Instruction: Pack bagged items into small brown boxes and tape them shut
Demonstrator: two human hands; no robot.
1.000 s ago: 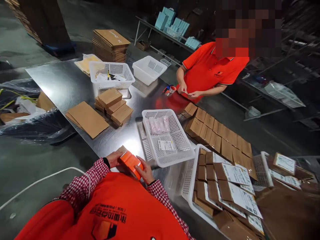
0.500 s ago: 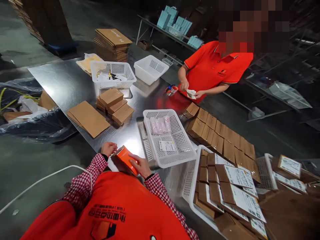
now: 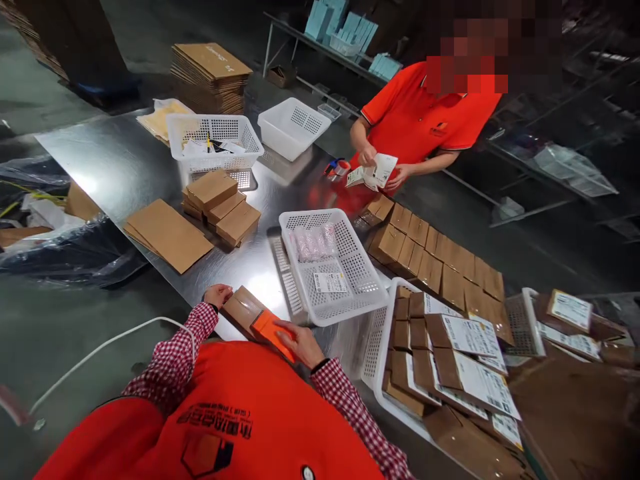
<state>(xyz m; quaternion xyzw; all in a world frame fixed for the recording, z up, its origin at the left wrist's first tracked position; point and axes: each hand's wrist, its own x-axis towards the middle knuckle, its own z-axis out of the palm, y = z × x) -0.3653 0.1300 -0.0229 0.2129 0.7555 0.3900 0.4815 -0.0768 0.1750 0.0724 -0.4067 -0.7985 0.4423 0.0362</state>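
A brown cardboard box [image 3: 243, 308] lies at the table's near edge, close to my chest. My right hand [image 3: 303, 343] is closed on an orange tape dispenser [image 3: 273, 332], which rests on the box's right part. Shiny clear tape shows on the box's left part. My left hand [image 3: 219, 295] is at the box's left end, fingers curled against it. Just beyond, a white perforated basket [image 3: 367, 293] holds pink bubble-wrapped items [image 3: 314, 243] and a printed label slip [image 3: 330, 283].
Flat cardboard [image 3: 170, 235] and small stacked boxes [image 3: 237, 222] lie left of the basket. Labelled packages fill a crate [image 3: 395, 400] at right, beside rows of boxes [image 3: 450, 267]. Across the table, a person [image 3: 415, 127] holds papers. A white cable [image 3: 100, 350] hangs at left.
My right hand and the orange dispenser have moved right along the box, uncovering its taped left part. The other person's papers are now spread and raised. The view has shifted slightly.
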